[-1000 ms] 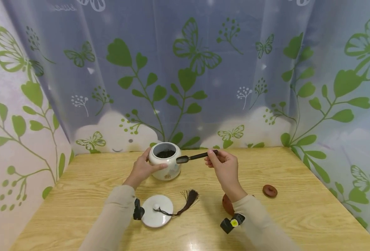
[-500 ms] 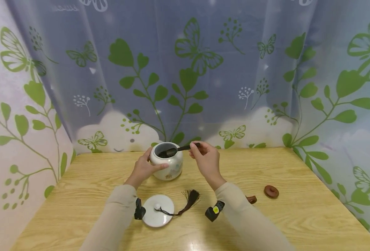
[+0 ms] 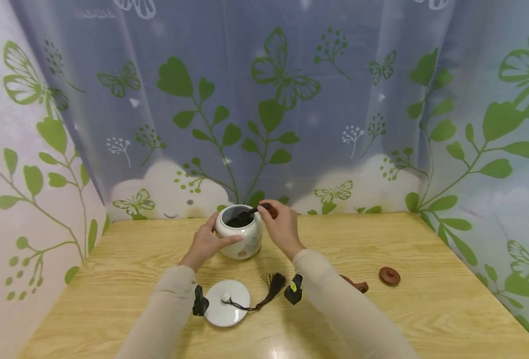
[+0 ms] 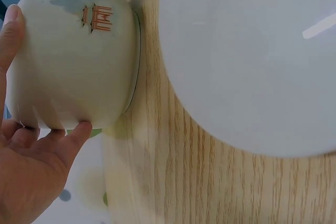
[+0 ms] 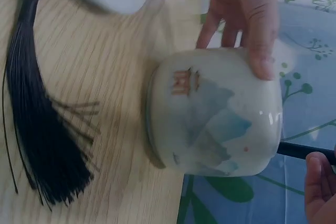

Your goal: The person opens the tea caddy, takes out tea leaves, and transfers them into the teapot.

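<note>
A white ceramic tea jar (image 3: 239, 245) painted with blue hills and a small red pavilion stands uncovered at the back of the table. Dark loose tea leaves (image 3: 233, 222) lie inside it. My left hand (image 3: 206, 243) grips the jar's left side, thumb across the front and fingers behind; in the left wrist view the fingertips press its wall (image 4: 63, 66). With thumb and fingers my right hand (image 3: 280, 225) pinches the black handle of a tea scoop (image 3: 254, 210) over the jar's right rim. The scoop's head is down among the leaves, partly hidden.
The jar's white lid (image 3: 226, 304) lies in front with a dark tassel (image 3: 274, 286) trailing right. A small reddish-brown lid (image 3: 389, 275) sits at the right. Behind the right sleeve, a reddish-brown clay piece (image 3: 359, 285) is mostly hidden. A patterned curtain (image 3: 264, 124) hangs behind the table.
My right hand has moved left, carrying the scoop from beside the jar over its rim and down into the leaves. The left hand keeps its grip on the jar.
</note>
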Demonstrator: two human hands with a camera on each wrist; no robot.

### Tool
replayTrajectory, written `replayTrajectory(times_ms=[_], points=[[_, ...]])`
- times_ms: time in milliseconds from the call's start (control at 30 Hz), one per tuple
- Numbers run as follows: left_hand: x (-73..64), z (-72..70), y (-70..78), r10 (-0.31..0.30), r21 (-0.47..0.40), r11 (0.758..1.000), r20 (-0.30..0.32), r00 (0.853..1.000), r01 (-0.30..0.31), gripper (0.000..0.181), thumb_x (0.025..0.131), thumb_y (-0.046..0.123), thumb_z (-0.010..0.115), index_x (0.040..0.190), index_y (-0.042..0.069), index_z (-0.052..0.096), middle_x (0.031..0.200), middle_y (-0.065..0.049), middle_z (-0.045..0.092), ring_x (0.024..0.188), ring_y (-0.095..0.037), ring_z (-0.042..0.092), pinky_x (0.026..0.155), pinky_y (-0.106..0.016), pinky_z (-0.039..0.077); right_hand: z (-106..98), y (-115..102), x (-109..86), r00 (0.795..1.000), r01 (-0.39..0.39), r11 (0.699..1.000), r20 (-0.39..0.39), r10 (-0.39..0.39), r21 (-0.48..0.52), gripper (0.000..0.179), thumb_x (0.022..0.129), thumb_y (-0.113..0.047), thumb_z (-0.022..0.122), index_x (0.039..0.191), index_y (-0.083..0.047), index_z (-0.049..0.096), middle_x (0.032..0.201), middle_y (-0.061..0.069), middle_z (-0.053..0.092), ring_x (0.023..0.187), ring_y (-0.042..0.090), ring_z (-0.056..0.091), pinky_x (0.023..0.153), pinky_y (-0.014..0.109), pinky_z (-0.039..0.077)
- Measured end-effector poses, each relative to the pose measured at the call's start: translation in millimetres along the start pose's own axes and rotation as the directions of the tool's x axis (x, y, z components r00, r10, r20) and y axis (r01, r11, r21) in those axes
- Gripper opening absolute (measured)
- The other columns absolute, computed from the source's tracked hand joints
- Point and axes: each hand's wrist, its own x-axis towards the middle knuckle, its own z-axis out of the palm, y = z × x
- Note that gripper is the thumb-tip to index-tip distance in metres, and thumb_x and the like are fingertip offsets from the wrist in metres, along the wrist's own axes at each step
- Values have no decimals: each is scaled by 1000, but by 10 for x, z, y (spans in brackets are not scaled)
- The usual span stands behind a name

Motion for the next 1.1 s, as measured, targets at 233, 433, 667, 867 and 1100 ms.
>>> replayTrajectory(times_ms=[233,433,667,867,1100], points=[[-1,-13,3,-1,13,1000,4,1000,1,104,74,42,82,153,10,23,151,-20,34,138,-38,32,107,-54,34,108,53,69,987,156,974,68,-147,-165,21,92,-18,66,108,-6,72,95,8,73,80,17,69,70,28,56],[2,-11,10,-17,19,1000,13,1000,17,109,74,45,81,154,8,18,151,-22,32,137,-39,32,106,-54,36,167,89,70,966,255,933,106,-235,-255,19,90,-14,68,104,-2,73,95,11,72,83,23,69,71,32,57],[-8,-11,6,-19,8,1000,13,1000,18,110,73,45,82,154,8,17,152,-21,31,138,-39,31,106,-54,36,230,127,56,976,207,936,124,-179,-284,18,89,-11,69,101,1,72,92,13,70,82,26,67,74,37,55],[-2,-12,-17,-18,4,1000,8,1000,18,111,72,46,82,154,8,17,152,-20,31,138,-38,32,106,-54,36,268,110,54,982,154,951,145,-118,-270,17,91,-12,67,101,1,71,92,13,69,82,27,66,73,38,55],[-2,-22,-20,-16,8,1000,5,1000,16,112,71,47,82,154,9,17,151,-20,33,137,-37,33,106,-53,36,278,69,60,987,99,964,145,-64,-246,15,91,-11,66,99,1,71,91,14,70,80,26,67,69,36,55]])
